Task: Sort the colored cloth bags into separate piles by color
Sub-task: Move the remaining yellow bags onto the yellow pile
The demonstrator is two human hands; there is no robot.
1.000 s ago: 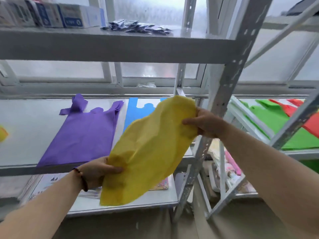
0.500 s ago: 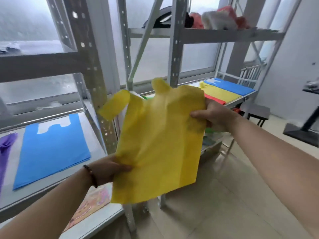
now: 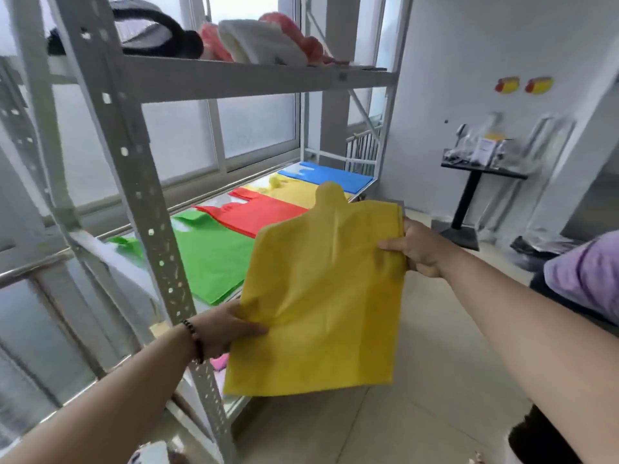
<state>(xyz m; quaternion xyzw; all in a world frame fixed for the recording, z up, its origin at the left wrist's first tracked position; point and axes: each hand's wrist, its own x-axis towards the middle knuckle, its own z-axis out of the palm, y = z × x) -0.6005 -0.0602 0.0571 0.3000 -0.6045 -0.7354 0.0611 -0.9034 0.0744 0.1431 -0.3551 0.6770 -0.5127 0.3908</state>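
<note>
I hold a yellow cloth bag (image 3: 321, 296) spread out flat in front of me, above the floor. My left hand (image 3: 224, 329) grips its lower left edge and my right hand (image 3: 418, 249) grips its upper right edge. Behind it, on the middle shelf (image 3: 214, 306), lie a green pile (image 3: 214, 256), a red pile (image 3: 258, 212), a yellow pile (image 3: 294, 192) and a blue pile (image 3: 328, 174), in a row going away from me. The held bag hides part of the red and yellow piles.
A perforated grey upright (image 3: 134, 182) of the rack stands just left of my left hand. The top shelf carries stuffed fabric items (image 3: 261, 41). A black pedestal table (image 3: 469, 195) stands by the far wall. A purple cloth (image 3: 589, 276) lies at the right edge. Tiled floor lies below.
The view has swung right, from the purple and blue bags on the first rack to the second rack's coloured piles. Both hands kept hold of the yellow bag, now spread flatter.
</note>
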